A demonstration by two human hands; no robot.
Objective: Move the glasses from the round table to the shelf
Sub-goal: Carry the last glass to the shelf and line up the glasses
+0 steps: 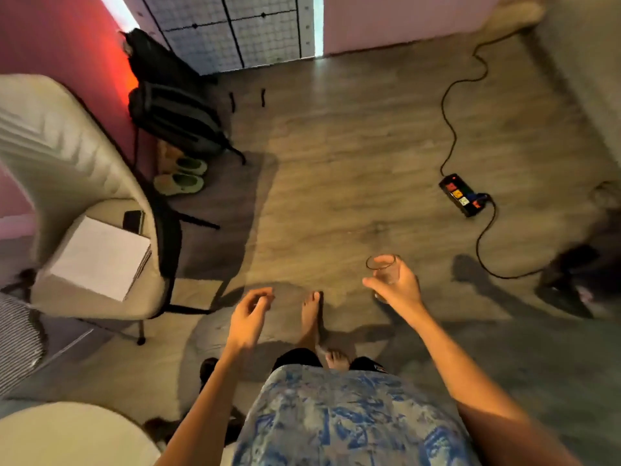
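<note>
My right hand [400, 284] grips a clear drinking glass [381, 264] upright, above the wooden floor to the right of my bare feet. My left hand [250, 312] hangs in front of me with the fingers loosely curled and holds nothing. The pale rim of the round table [67, 432] shows at the bottom left corner, behind my left arm. No shelf is in view.
A cream chair [67, 156] with a white box [100, 257] and a dark phone on its seat stands at the left. Black backpacks [171, 112] and green slippers [181, 176] lie beyond it. A power strip [462, 195] with its cable trails across the floor at the right.
</note>
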